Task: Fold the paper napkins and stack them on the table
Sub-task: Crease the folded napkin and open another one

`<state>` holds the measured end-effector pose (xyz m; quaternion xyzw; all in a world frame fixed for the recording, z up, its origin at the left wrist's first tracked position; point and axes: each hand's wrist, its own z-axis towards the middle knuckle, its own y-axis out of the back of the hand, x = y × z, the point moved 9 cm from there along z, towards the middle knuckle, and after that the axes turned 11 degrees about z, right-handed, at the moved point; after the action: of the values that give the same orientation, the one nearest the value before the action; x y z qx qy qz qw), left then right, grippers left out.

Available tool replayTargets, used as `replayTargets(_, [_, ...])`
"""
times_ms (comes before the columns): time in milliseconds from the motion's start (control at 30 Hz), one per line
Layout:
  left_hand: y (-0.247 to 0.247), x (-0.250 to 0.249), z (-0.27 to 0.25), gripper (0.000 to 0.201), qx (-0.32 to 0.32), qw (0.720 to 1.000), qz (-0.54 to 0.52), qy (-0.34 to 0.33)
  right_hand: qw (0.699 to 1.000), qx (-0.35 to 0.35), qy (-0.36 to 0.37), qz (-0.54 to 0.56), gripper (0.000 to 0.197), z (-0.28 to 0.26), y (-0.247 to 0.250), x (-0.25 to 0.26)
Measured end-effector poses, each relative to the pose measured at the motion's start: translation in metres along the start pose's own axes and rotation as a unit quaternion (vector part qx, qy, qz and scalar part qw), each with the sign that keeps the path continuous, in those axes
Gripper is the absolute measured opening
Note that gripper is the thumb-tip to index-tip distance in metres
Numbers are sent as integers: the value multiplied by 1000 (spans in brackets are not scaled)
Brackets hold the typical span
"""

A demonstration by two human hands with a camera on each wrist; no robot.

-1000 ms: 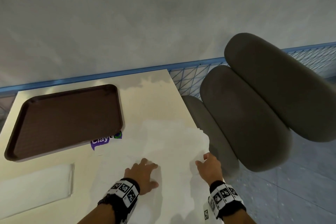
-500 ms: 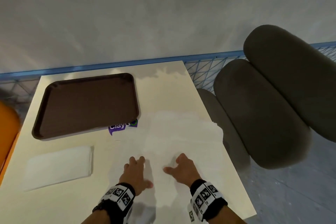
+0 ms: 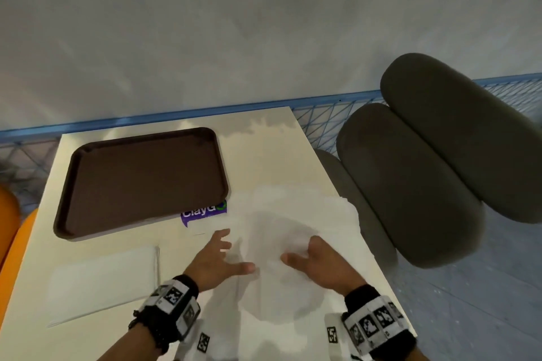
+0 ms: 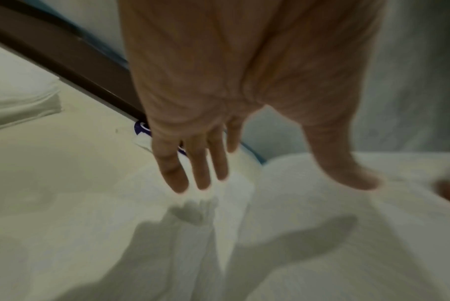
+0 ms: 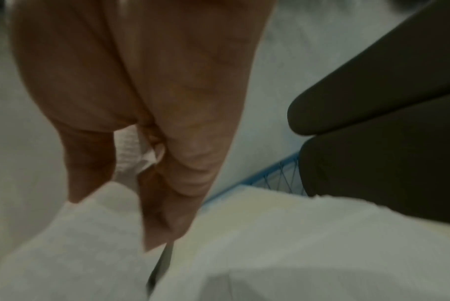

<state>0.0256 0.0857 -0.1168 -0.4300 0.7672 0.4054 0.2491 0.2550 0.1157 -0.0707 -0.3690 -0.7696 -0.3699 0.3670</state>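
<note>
Currently: one napkin mid-fold, table's near right corner.
We pinch the loose napkin [image 3: 281,243] in our right hand [image 3: 325,267], thumb and curled fingers gripping a raised ply; left hand [image 3: 217,261] hovers flat, fingers spread, holding nothing. We judge edges should meet squarely before creasing. Folded napkin [image 3: 102,281] lies at the table [image 3: 264,155] near-left edge.

Head view high above table [image 3: 264,155], wrist views close along hands, all sharing napkin [image 3: 293,214].
</note>
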Motion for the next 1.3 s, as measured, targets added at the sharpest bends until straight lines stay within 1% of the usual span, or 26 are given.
replayTargets(67, [0,-24,-10,123,85,994,-67,-29,997,7,50,52,35,-17,18,36])
replayTargets(100, [-4,-36,-16,118,136,985,-102,-40,994,9,70,80,26,-28,26,55])
replayTargets(133, [-9,-48,-22,111,177,974,-133,-50,992,6,84,96,25,-37,32,69])
replayTargets(167, [-11,-58,-28,105,202,965,-159,-60,989,6,97,108,26,-47,37,80])
replayTargets(200, [-12,-67,-31,103,213,959,-176,-67,988,2,104,115,27,-53,42,87])
replayTargets(267, [-15,-77,-34,106,217,953,-201,-61,985,-4,110,133,29,-67,48,98])
replayTargets(333, [-22,-81,-37,108,232,943,-232,-52,978,20,124,166,30,-80,49,110])
replayTargets(400, [-30,-94,-44,99,268,923,-268,-70,967,47,133,211,36,-88,49,117])
replayTargets(467, [-34,-108,-54,85,289,906,-293,-95,960,54,134,241,43,-91,54,116])
replayTargets(500, [-34,-115,-58,80,289,903,-298,-108,957,52,135,251,44,-92,56,116])
replayTargets(600, [-23,-125,-60,70,247,909,-307,-137,953,8,133,271,25,-97,68,111])
replayTargets(700, [9,-133,-64,46,179,914,-335,-144,951,-44,131,276,26,-101,81,105])
replayTargets(733, [21,-136,-67,43,160,917,-330,-154,948,-51,135,283,27,-102,82,104])
replayTargets(833, [58,-149,-83,61,110,927,-290,-210,939,-59,158,301,29,-103,79,111])
replayTargets(867, [67,-155,-90,63,96,931,-267,-231,936,-58,169,302,29,-104,77,117])
replayTargets(900, [76,-160,-98,62,81,934,-242,-251,934,-55,182,304,28,-104,74,122])
replayTargets(967, [95,-167,-112,49,44,938,-199,-280,926,-44,207,312,27,-102,69,132])
replayTargets(1000, [104,-171,-120,42,30,939,-181,-292,923,-42,222,311,31,-101,68,136])
replayTargets(1033, [112,-175,-128,40,23,937,-163,-307,919,-42,240,310,41,-100,67,140])
replayTargets(1067, [118,-179,-135,42,19,936,-142,-322,916,-42,257,304,50,-98,65,143])
replayTargets(1133, [130,-183,-148,47,11,931,-110,-348,917,-44,283,279,57,-95,60,152])
replayTargets(1167, [136,-185,-153,44,5,926,-106,-362,915,-37,288,280,58,-93,57,156])
replayTargets(1200, [143,-186,-157,39,-1,922,-107,-373,914,-28,295,277,56,-89,55,157])
replayTargets(1233, [149,-185,-159,34,-2,918,-113,-381,908,-16,299,294,48,-88,52,159])
replayTargets(1267, [154,-185,-162,36,-3,914,-119,-387,906,-3,308,290,28,-87,49,159])
replayTargets(1300, [158,-185,-164,41,-7,914,-123,-387,902,26,315,293,6,-86,44,162])
